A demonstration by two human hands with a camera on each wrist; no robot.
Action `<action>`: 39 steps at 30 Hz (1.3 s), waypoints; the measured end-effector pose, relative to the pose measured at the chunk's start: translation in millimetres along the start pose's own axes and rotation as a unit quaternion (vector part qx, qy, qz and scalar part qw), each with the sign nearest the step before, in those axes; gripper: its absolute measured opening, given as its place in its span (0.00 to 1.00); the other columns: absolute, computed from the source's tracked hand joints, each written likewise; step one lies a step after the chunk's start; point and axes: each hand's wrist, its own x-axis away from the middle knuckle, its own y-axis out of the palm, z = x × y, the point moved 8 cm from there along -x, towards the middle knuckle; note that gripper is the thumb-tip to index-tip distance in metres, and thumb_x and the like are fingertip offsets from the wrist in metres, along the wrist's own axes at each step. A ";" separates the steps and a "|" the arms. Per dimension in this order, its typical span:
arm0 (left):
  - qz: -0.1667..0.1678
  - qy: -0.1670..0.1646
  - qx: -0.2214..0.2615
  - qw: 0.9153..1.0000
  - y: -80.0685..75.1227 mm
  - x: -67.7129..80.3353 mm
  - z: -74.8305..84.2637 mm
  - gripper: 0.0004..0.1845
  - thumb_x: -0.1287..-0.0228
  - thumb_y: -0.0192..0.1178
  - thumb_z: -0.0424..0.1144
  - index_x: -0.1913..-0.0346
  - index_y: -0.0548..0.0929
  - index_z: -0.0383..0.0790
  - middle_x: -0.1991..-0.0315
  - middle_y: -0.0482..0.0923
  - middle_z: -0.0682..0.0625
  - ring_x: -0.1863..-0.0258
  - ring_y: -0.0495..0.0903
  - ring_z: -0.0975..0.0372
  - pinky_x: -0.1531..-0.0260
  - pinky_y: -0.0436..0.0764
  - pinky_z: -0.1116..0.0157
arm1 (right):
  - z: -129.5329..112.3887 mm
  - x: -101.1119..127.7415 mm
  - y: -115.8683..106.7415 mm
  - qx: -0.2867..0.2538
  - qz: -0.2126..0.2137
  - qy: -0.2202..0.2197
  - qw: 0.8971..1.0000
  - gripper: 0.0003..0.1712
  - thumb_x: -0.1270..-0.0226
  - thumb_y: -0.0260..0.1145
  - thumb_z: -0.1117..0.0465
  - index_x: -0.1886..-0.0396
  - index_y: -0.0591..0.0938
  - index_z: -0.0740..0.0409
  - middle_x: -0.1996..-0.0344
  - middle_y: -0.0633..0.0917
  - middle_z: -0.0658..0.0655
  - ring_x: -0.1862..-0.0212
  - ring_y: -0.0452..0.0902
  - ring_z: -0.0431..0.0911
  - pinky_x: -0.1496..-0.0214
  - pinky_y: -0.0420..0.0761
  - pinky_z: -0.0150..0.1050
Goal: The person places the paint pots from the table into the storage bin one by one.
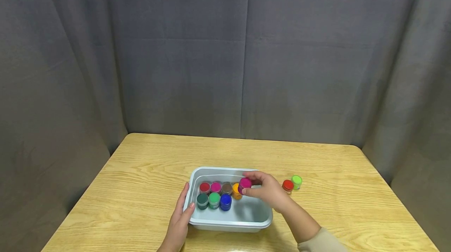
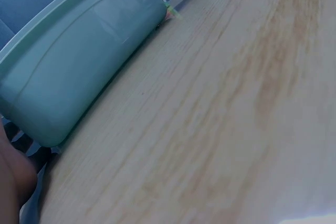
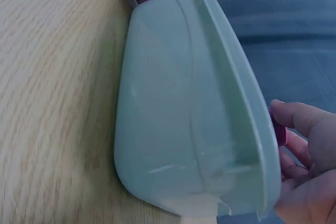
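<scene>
We pinch the small magenta jar (image 1: 244, 184) with our right hand (image 1: 265, 190) over the tub (image 1: 232, 224) near the bench's front edge, left hand (image 1: 179, 220) flat against its wall; it looks light, rigid, best gripped round its sides.

A wooden table (image 1: 141, 173) carried a pale tub (image 1: 230, 224); beside it stood a red pot (image 1: 287, 185) and a green pot (image 1: 296, 180), perhaps touching.

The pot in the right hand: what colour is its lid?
Magenta lid, clearest in the head view.
</scene>
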 end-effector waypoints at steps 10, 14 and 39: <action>0.000 0.001 -0.004 1.000 -1.0 -0.1 0.7 0.31 0.23 0.43 0.41 0.21 0.49 0.46 0.20 0.43 0.43 0.21 0.39 0.43 0.26 0.40 0.36 | -4.3 -8.9 17.7 0.032 -0.035 -0.031 0.998 0.22 0.47 0.75 0.67 0.51 0.82 0.67 0.61 0.85 0.57 0.58 0.79 0.43 0.57 0.81 0.32; 0.001 -0.001 -0.005 1.000 -0.3 0.0 1.8 0.31 0.23 0.44 0.40 0.21 0.49 0.46 0.20 0.43 0.43 0.21 0.39 0.44 0.26 0.41 0.36 | -4.3 -11.7 22.4 0.049 -0.048 -0.024 0.997 0.20 0.49 0.75 0.68 0.55 0.83 0.65 0.64 0.85 0.55 0.60 0.79 0.43 0.58 0.82 0.33; -0.004 0.015 0.006 1.000 0.9 1.3 2.7 0.32 0.24 0.45 0.39 0.21 0.49 0.44 0.20 0.43 0.41 0.22 0.38 0.42 0.27 0.40 0.36 | -0.1 -14.0 42.7 0.180 -0.049 0.021 0.982 0.19 0.54 0.78 0.69 0.61 0.82 0.58 0.64 0.82 0.52 0.62 0.74 0.44 0.58 0.77 0.40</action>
